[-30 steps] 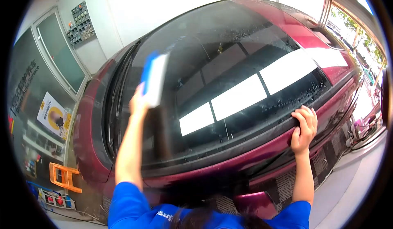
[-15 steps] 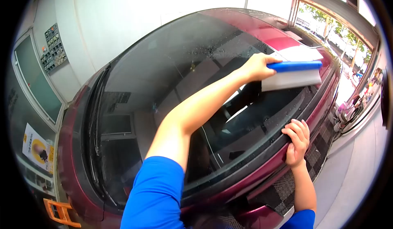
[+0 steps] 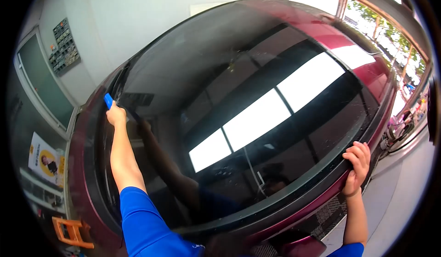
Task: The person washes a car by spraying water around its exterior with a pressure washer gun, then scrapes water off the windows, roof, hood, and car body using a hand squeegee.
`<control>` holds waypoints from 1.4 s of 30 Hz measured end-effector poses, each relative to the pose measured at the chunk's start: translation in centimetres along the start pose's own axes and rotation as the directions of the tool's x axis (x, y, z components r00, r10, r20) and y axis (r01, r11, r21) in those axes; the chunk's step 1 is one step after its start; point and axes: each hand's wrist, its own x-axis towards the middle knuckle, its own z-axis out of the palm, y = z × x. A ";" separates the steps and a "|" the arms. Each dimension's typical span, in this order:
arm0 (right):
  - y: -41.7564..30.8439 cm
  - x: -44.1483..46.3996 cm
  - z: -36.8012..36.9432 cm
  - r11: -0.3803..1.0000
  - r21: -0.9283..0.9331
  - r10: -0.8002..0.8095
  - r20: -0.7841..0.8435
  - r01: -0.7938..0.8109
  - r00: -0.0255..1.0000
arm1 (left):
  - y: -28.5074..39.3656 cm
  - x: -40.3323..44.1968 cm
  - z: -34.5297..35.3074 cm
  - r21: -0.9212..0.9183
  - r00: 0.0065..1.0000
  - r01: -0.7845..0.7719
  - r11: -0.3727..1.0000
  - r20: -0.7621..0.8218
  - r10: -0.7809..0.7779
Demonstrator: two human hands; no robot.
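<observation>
Squeegee (image 3: 108, 101) swung to hood (image 3: 80, 165) end, left hand (image 3: 116, 114) curled round it. Right hand (image 3: 358, 165) on trim (image 3: 294, 203), fingers together; I'd keep pressure even.

- Daylight pours through the doorway (image 3: 390, 41) at upper right, washing parts of the trees (image 3: 406, 55) out to white.
- Hard white reflections (image 3: 252, 119) cut across the dark windshield (image 3: 206, 78); another glares off the red roof (image 3: 328, 39).
- The pale wall (image 3: 133, 9) is evenly lit, while the glass door (image 3: 46, 78) at left looks dimmer.
- A dim mirrored arm (image 3: 167, 163) shows in the glass.
- Wide-angle distortion bows the car's outline, and black vignetting rounds off the corners.
- Small print on the poster (image 3: 45, 160) is too soft to read.
</observation>
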 end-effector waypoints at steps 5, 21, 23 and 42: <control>-0.6 -0.1 0.0 1.000 0.006 0.004 0.042 -0.005 0.999 | 9.3 -14.8 -13.5 -0.621 0.876 -0.480 0.620 -0.304 0.373; 1.3 -1.0 0.5 0.994 0.033 -0.105 0.040 0.104 0.994 | -15.8 -17.7 -11.2 -0.137 0.975 -0.218 0.966 -0.077 0.209; 1.2 -1.0 0.4 0.993 0.032 -0.111 0.031 0.110 0.993 | -17.4 -21.2 -12.9 -0.382 0.952 -0.303 0.873 -0.077 0.297; 5.3 -1.4 1.6 0.962 -0.016 -0.274 -0.013 0.274 0.962 | -22.1 -57.0 -25.2 -0.618 0.711 -0.625 0.476 -0.200 0.674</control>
